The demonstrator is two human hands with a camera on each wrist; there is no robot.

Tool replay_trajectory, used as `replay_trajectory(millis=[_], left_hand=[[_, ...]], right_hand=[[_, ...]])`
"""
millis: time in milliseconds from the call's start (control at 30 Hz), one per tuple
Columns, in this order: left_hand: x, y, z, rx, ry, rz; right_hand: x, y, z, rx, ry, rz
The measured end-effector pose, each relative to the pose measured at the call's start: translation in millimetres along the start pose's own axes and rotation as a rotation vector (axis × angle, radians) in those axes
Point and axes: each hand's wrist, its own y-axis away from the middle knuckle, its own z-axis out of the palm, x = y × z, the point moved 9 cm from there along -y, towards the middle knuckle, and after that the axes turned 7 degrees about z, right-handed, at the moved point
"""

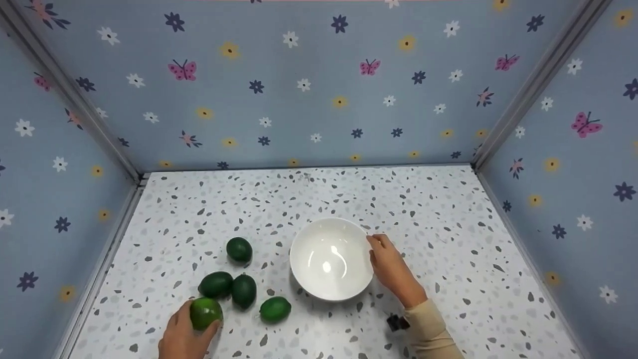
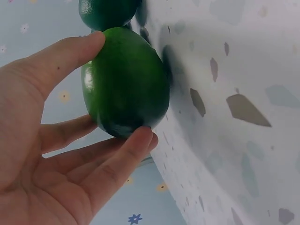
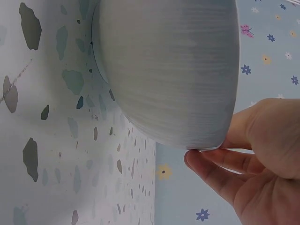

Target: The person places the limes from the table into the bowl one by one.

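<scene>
Grips a green fruit (image 1: 206, 313) left of the white bowl (image 1: 331, 259) with left hand (image 1: 183, 333), pinches bowl with right hand (image 1: 394, 269), seemingly for steadiness

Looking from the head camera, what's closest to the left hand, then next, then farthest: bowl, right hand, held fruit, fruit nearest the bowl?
1. Held fruit: in the left hand.
2. Other fruit: left of the white bowl.
3. White bowl: near the middle.
4. Right hand: at the bowl's right rim.
</scene>
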Motion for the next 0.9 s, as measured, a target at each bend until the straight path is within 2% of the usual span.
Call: replay_trajectory(millis=[133,267,533,700,900], left_hand=[[11.8,5.5,-11.7,0.075,-0.010,0.047],[29.3,11.3,-25.4,0.138,0.002,0.099],[83.0,10.2,-40.5,0.188,0.031,0.302],[122.3,4.5,-40.4,0.213,0.077,0.441],[169.6,-5.4,-24.0,0.180,0.089,0.599]], right_hand=[[-1,2,-5,0.047,0.013,-0.055],[2,1,-4,0.032,0.020,-0.035],[2,-2,0,-0.004,0.010,0.001],[-1,-2,3,-0.017,0.004,-0.006],[2,-1,1,-0.018,-0.007,0.008]])
